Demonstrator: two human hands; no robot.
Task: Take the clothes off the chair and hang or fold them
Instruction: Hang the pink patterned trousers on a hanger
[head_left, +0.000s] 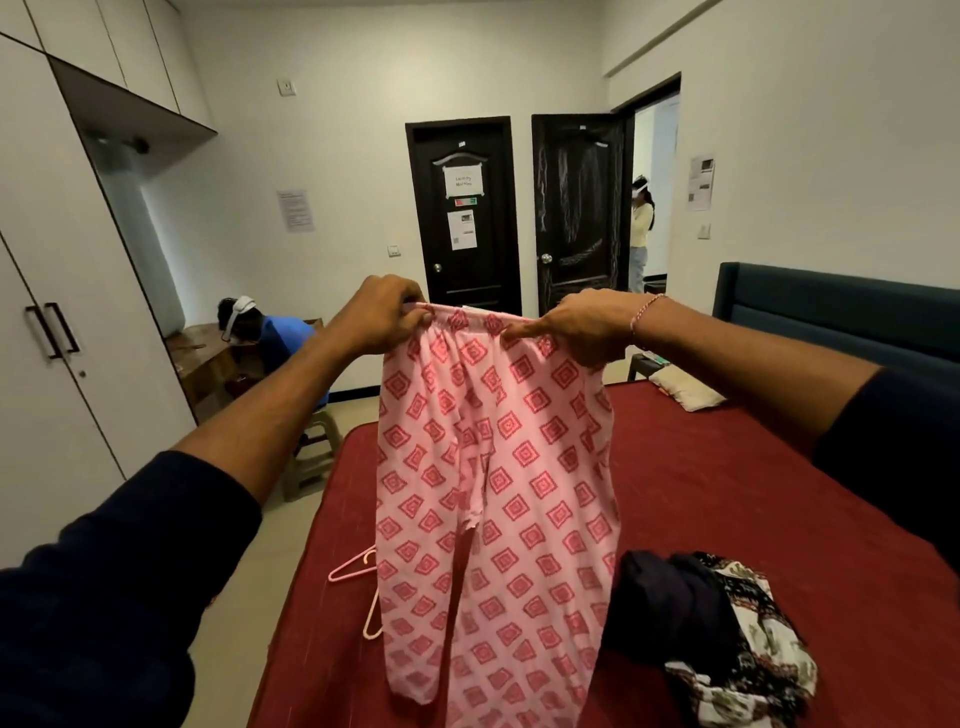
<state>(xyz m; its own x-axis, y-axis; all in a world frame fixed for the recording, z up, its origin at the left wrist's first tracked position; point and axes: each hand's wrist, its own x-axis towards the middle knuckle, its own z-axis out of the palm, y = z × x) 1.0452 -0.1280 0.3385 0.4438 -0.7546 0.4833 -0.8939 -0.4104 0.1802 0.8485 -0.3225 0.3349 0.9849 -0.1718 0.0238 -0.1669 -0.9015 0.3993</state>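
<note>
Pink trousers (498, 509) with a red diamond print hang in the air over the bed, held up by the waistband. My left hand (382, 314) pinches the waistband's left end. My right hand (576, 327) grips its right end, with the forefinger pointing left along the band. The legs hang straight down and their ends run out of view at the bottom. A heap of dark and patterned clothes (711, 634) lies on the bed at the lower right. Pink hangers (358, 571) lie on the bed's left edge, partly hidden behind the trousers.
The bed with a red cover (727, 493) fills the front, with a teal headboard (831, 312) and a small pillow (685, 392) at the right. White wardrobe (62, 312) stands left. One person sits on a stool (311, 457) at a desk; another stands in the doorway (644, 228).
</note>
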